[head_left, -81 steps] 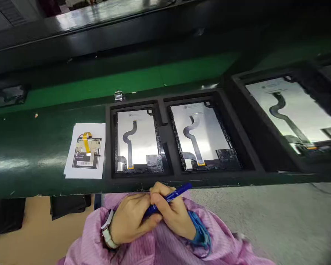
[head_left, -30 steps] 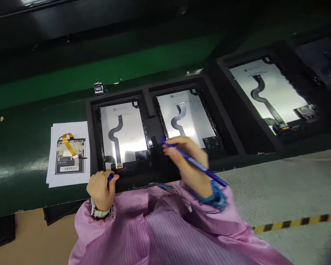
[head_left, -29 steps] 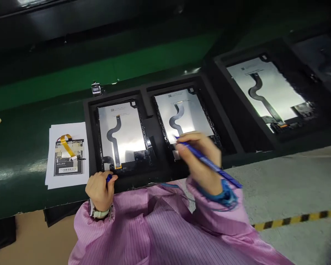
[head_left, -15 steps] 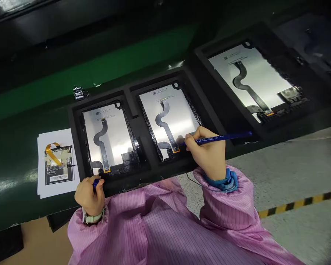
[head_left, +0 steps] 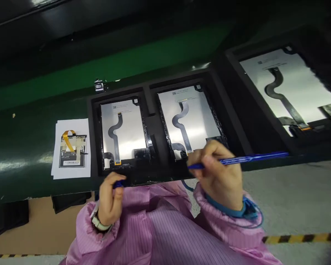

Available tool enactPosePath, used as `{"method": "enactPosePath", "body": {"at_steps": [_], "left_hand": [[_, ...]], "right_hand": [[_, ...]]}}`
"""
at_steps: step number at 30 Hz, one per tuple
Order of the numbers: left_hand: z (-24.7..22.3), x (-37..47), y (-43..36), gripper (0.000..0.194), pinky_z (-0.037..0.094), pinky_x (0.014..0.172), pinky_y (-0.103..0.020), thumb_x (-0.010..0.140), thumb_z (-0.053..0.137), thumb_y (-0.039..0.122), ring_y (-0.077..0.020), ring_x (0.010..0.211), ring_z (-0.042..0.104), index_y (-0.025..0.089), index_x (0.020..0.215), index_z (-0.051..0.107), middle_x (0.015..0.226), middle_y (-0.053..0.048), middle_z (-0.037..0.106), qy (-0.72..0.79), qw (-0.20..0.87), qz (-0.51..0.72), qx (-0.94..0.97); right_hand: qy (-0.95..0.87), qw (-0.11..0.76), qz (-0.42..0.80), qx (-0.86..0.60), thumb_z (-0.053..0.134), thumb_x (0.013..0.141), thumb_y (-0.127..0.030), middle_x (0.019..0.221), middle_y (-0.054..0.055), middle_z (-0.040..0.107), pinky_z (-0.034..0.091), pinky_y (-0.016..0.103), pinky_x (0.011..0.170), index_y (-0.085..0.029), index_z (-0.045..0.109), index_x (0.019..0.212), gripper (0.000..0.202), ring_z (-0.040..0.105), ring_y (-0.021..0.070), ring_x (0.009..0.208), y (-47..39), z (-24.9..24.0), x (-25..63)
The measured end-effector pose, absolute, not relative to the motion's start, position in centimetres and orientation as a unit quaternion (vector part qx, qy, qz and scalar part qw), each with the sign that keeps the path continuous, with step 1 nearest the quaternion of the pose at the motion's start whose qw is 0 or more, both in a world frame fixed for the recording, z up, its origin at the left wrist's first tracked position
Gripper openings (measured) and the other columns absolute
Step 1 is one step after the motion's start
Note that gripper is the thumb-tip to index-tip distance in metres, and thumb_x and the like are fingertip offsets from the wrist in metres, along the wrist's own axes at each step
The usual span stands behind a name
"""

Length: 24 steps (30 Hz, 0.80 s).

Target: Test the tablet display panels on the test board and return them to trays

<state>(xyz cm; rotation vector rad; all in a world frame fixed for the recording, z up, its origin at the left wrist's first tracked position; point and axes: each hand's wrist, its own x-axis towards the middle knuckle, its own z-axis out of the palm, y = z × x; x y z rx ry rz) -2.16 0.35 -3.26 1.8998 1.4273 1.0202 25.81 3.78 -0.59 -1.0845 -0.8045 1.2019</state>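
My right hand (head_left: 219,176) grips a blue pen (head_left: 253,157), its tip pointing left near the lower edge of the middle tablet (head_left: 198,125). My left hand (head_left: 110,198) is closed around a small blue piece (head_left: 119,183), perhaps a pen cap, just below the left tablet (head_left: 129,129). Both tablets lie in a black foam tray (head_left: 158,138), each with a dark curved ribbon cable across a silvery back. Another such tablet (head_left: 295,88) rests in a tray to the right.
Printed sheets (head_left: 71,173) with a picture of a circuit part lie left of the tray. A small metallic counter (head_left: 99,86) sits behind it. Yellow-black tape (head_left: 303,238) marks the floor at the lower right.
My right hand has drawn back from the middle tablet's cable end with the pen. My left hand has moved slightly away from the left tablet. The whole view has shifted.
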Motion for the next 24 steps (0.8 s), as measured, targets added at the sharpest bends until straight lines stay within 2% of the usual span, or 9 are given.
{"method": "enactPosePath", "body": {"at_steps": [2, 5, 9, 12, 13, 15, 17, 21, 24], "left_hand": [[-2.0, -0.2, 0.1, 0.035, 0.049, 0.063, -0.028, 0.108, 0.038, 0.042, -0.0169, 0.073, 0.063, 0.02, 0.108, 0.065, 0.086, -0.006, 0.069, 0.454, 0.368, 0.382, 0.717], [-0.6, 1.6, 0.5, 0.039, 0.048, 0.062, -0.027, 0.109, 0.036, 0.044, -0.0158, 0.069, 0.06, 0.018, 0.104, 0.064, 0.08, -0.006, 0.068, 0.405, 0.427, 0.375, 0.716], [-0.2, 1.8, 0.5, 0.043, 0.05, 0.066, -0.028, 0.109, 0.033, 0.047, -0.0154, 0.067, 0.06, 0.018, 0.1, 0.062, 0.075, -0.004, 0.064, 0.394, 0.451, 0.367, 0.712], [-0.3, 1.6, -0.1, 0.041, 0.051, 0.064, -0.027, 0.109, 0.033, 0.049, -0.0153, 0.068, 0.061, 0.019, 0.101, 0.059, 0.078, -0.004, 0.065, 0.403, 0.474, 0.36, 0.695], [-0.2, 1.6, -0.3, 0.038, 0.051, 0.064, -0.027, 0.109, 0.034, 0.049, -0.0154, 0.069, 0.063, 0.019, 0.105, 0.057, 0.081, -0.005, 0.066, 0.404, 0.481, 0.366, 0.686], [0.0, 1.6, -0.6, 0.032, 0.051, 0.063, -0.026, 0.109, 0.036, 0.047, -0.0146, 0.067, 0.063, 0.02, 0.117, 0.052, 0.084, -0.004, 0.067, 0.402, 0.49, 0.389, 0.669], [0.4, 1.4, -0.8, 0.029, 0.052, 0.064, -0.026, 0.109, 0.037, 0.042, -0.0138, 0.064, 0.063, 0.022, 0.129, 0.043, 0.083, -0.001, 0.068, 0.391, 0.488, 0.405, 0.667], [1.7, 0.9, -1.1, 0.032, 0.056, 0.077, -0.031, 0.11, 0.035, 0.037, -0.0184, 0.083, 0.072, 0.026, 0.14, 0.032, 0.098, -0.006, 0.072, 0.364, 0.495, 0.4, 0.681], [2.2, 0.8, -1.7, 0.031, 0.054, 0.07, -0.028, 0.11, 0.037, 0.036, -0.0183, 0.083, 0.072, 0.027, 0.139, 0.03, 0.097, -0.006, 0.07, 0.361, 0.527, 0.425, 0.642]], "right_hand": [[-0.368, 0.569, 0.621, -0.395, 0.07, 0.091, -0.042, 0.051, -0.008, 0.046, 0.032, 0.021, 0.041, -0.023, 0.046, 0.071, 0.037, 0.043, 0.0081, 0.041, 3.3, 0.0, 23.4], [-0.399, 0.511, 0.678, -0.347, 0.066, 0.095, -0.04, 0.054, -0.007, 0.047, 0.031, 0.02, 0.043, -0.022, 0.045, 0.071, 0.036, 0.041, 0.0066, 0.044, 2.9, 0.6, 20.6], [-0.463, 0.477, 0.651, -0.366, 0.065, 0.096, -0.039, 0.053, -0.007, 0.043, 0.033, 0.021, 0.046, -0.021, 0.045, 0.068, 0.038, 0.04, 0.0073, 0.047, 2.7, 0.8, 19.1], [-0.517, 0.475, 0.6, -0.383, 0.054, 0.1, -0.047, 0.061, -0.003, 0.046, 0.037, 0.024, 0.051, -0.021, 0.048, 0.069, 0.041, 0.044, 0.0105, 0.055, 2.1, 0.3, 18.4], [-0.531, 0.481, 0.579, -0.39, 0.047, 0.103, -0.051, 0.068, 0.0, 0.05, 0.041, 0.025, 0.054, -0.021, 0.053, 0.075, 0.041, 0.048, 0.0123, 0.061, 1.8, 0.0, 18.1], [-0.559, 0.483, 0.54, -0.402, 0.035, 0.106, -0.05, 0.089, 0.005, 0.06, 0.051, 0.029, 0.066, -0.023, 0.062, 0.098, 0.04, 0.058, 0.016, 0.077, 1.4, -0.6, 17.5], [-0.595, 0.46, 0.524, -0.4, 0.03, 0.107, -0.045, 0.11, 0.007, 0.064, 0.056, 0.032, 0.082, -0.026, 0.061, 0.124, 0.039, 0.064, 0.0184, 0.095, 1.2, -0.9, 17.1], [-0.68, 0.396, 0.515, -0.341, 0.026, 0.109, -0.038, 0.122, 0.006, 0.07, 0.054, 0.035, 0.102, -0.031, 0.056, 0.139, 0.043, 0.066, 0.0205, 0.117, 1.6, -0.1, 17.1], [-0.739, 0.37, 0.466, -0.315, 0.028, 0.109, -0.033, 0.139, 0.002, 0.066, 0.046, 0.035, 0.116, -0.035, 0.046, 0.149, 0.044, 0.062, 0.0185, 0.13, 2.2, 0.8, 17.0]]}}
